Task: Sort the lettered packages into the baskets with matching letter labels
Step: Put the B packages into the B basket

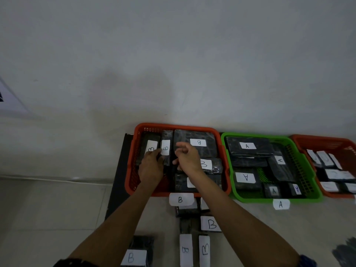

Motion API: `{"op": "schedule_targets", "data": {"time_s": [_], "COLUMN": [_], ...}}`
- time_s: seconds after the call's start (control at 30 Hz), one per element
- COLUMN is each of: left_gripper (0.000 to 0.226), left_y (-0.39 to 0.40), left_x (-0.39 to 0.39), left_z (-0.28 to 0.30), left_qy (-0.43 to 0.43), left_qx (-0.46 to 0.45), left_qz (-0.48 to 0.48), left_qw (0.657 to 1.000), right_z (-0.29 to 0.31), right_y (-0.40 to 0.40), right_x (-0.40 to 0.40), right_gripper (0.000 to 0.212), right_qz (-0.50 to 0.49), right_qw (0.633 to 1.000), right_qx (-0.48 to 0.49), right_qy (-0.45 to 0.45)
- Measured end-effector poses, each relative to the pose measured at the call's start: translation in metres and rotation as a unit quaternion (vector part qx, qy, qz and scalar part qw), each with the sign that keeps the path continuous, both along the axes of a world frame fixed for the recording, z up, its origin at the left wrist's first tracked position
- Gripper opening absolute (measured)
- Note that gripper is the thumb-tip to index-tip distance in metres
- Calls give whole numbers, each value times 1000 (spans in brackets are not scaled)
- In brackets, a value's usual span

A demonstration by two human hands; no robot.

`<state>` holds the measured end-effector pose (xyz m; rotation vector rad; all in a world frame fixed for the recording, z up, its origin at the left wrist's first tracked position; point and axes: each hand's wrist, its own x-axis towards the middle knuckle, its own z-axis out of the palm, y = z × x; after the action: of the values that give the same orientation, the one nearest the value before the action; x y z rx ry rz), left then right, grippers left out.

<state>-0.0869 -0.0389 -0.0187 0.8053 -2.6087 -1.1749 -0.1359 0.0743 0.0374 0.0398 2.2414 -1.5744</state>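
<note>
**Inspector:** Packages wrapped in glossy black film, each flat and rectangular with a white paper label, fill the orange basket at centre frame. Its front tag reads B. Visible labels inside all read B, apart from one hidden under the right forearm.

**Clerk:** And the hands?

**Inspector:** Both are inside that basket. The left hand has its grip closed around a narrow B package standing on edge near the basket's left side, beside another upright B package. The right hand hovers over the wide B package at the back; fingers loosely curled, holding nothing.

**Clerk:** Neighbouring containers?

**Inspector:** A green basket of perforated plastic sits just to the right, tagged A at its front. It holds several black packages labelled A, some overlapping, one tilted. Farther right, partly cut by the frame edge, a second orange basket holds more labelled packages; their lettering is too blurred to read.

**Clerk:** Anything unsorted?

**Inspector:** Yes. At lower centre, on the pale tabletop, lie further black packages, the legible labels marked B, and another B package at lower left. A dark flat board lies under the B basket's left edge.
</note>
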Motion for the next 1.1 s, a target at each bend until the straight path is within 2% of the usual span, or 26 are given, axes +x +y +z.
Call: {"op": "schedule_targets", "data": {"time_s": [0.2,0.4,0.5,0.57,0.83,0.93,1.1], "left_gripper": [52,49,54,51,30,25,25], "left_y": [0,-1,0,-1,20,36,65], "left_x": [15,10,10,17,71,94,129], "left_z": [-13,-10,-8,-5,20,23,15], "left_qy": [-28,-52,-51,-36,118,134,130], "left_qx": [-57,-44,-39,-12,30,30,30], "left_qz": [-114,-84,-105,-111,-128,-163,-207], "left_qw": [991,994,992,993,984,977,969], "right_z": [0,3,6,9,16,9,-12], "right_y": [16,31,44,54,108,138,178], "right_x": [7,16,23,29,67,86,119], "right_gripper": [23,20,21,22,17,16,14], "right_qz": [5,6,2,2,19,23,56], "right_qw": [1000,1000,999,999,997,994,989], "right_qx": [-21,-24,-39,-37,-68,-78,-8], "right_qy": [8,11,9,7,-16,-75,-134]}}
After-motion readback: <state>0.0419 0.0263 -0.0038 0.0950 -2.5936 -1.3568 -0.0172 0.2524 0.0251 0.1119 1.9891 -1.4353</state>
